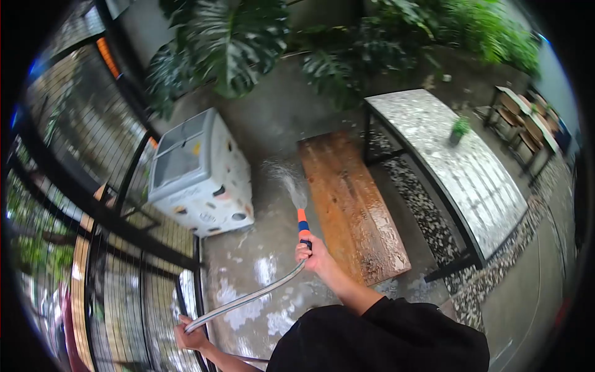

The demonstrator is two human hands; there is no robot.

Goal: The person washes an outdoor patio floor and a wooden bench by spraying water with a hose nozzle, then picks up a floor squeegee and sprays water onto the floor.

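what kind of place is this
Probably a café-like patio or courtyard: large leafy plants grow along the wall, a long speckled table stands over gravel, and what looks like an ice-cream freezer sits nearby.

Left of the brown plank (344, 204) I see a spotted white freezer (217, 192) and orange-and-blue nozzle (302, 224); right of it, a speckled grey-white table (434, 142).

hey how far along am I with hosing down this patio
Probably partway. The wooden bench is wet and beaded, and the concrete floor shines in places. Right now, your right hand aims the spraying nozzle between bench and white freezer; your left hand holds the hose. Likely left: duller floor patches. I can't tell whether the speckled table has been rinsed.
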